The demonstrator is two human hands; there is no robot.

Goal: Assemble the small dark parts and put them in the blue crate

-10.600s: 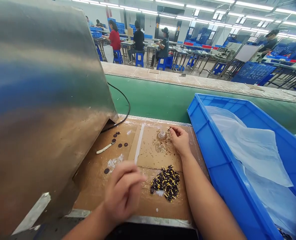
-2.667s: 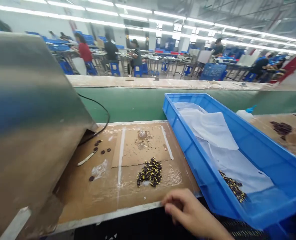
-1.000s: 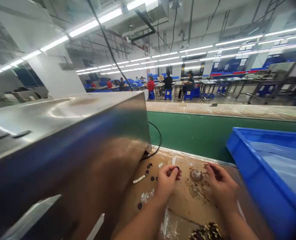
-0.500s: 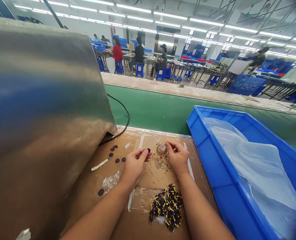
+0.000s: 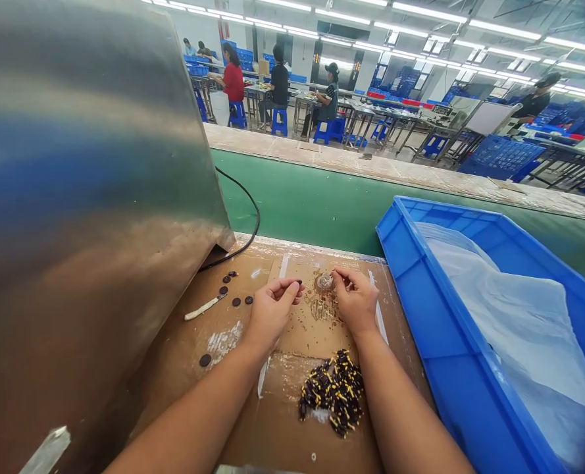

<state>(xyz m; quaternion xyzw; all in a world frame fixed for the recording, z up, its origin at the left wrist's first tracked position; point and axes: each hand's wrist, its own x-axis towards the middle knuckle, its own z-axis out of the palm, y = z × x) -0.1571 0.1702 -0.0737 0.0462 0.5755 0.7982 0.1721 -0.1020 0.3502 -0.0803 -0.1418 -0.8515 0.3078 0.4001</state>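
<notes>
My left hand (image 5: 272, 309) is closed in a pinch over the cardboard work surface. A small dark round disc (image 5: 300, 282) shows only as an edge at its fingertips. My right hand (image 5: 357, 301) is also pinched, with its fingertips beside a small clear round piece (image 5: 324, 282) fixed amid brown stains; what they hold, if anything, is too small to make out. Between my forearms lies a pile of small dark pieces with yellow ends (image 5: 332, 394). Left of my left hand are several loose dark discs (image 5: 205, 360) and a white-handled knife (image 5: 203, 309).
A large metal housing (image 5: 75, 197) rises at the left, a black cable (image 5: 253, 197) looping from it. At the right stands a blue crate (image 5: 410, 263) holding white translucent sheeting (image 5: 499, 296). Behind runs a green belt (image 5: 302, 204). Several people sit at far tables.
The camera view has tilted down and shifted slightly. The disc in my left hand shows less now, turned more edge-on. My right hand stays by the clear round piece.
</notes>
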